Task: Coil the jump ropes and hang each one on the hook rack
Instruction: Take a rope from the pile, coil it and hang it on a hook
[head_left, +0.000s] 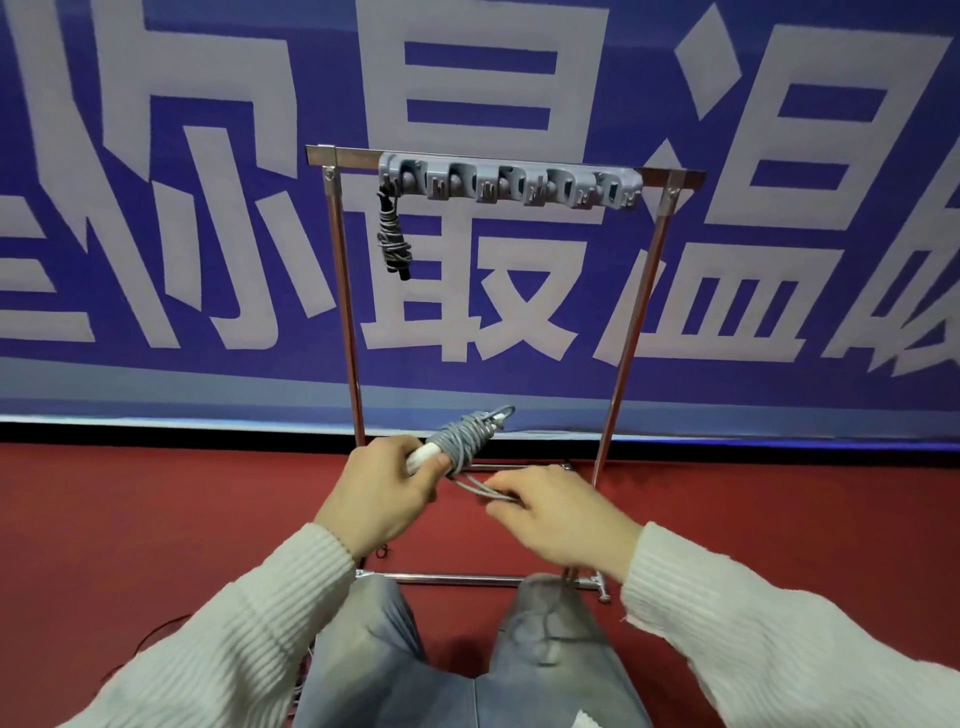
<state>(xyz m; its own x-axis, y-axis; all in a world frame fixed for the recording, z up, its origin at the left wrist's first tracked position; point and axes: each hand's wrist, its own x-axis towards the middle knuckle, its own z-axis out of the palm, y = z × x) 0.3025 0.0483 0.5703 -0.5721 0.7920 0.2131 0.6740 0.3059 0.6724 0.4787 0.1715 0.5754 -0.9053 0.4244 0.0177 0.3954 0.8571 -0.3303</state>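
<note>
The left hand (387, 480), a little left of the centre of the frame, is closed around the white handles of a grey jump rope (465, 441), and most of the cord is already wound in tight turns around these handles. The bundle points up and to the right from the fist. The right hand (553, 506), just right of centre, pinches the loose tail (480, 486) of the same cord between its fingertips; this tail runs in a low curve from the bundle to the fingers. Only a short piece appears to be free, so I judge that the winding of this rope is almost finished and the end must soon be tucked or secured.

In the upper middle of the frame stands a metal frame (347, 291) with a grey hook rack (511, 187) fixed on its top bar. One dark jump rope (393, 241), already coiled, hangs from the hook at the left end of the rack. The other hooks look free.

So one rope is done, the second is near the end of coiling and is not yet hung. At the lower left edge, beside the person's knee, some thin cords may lie on the red floor (156, 519), but I cannot tell if they are more ropes.
</note>
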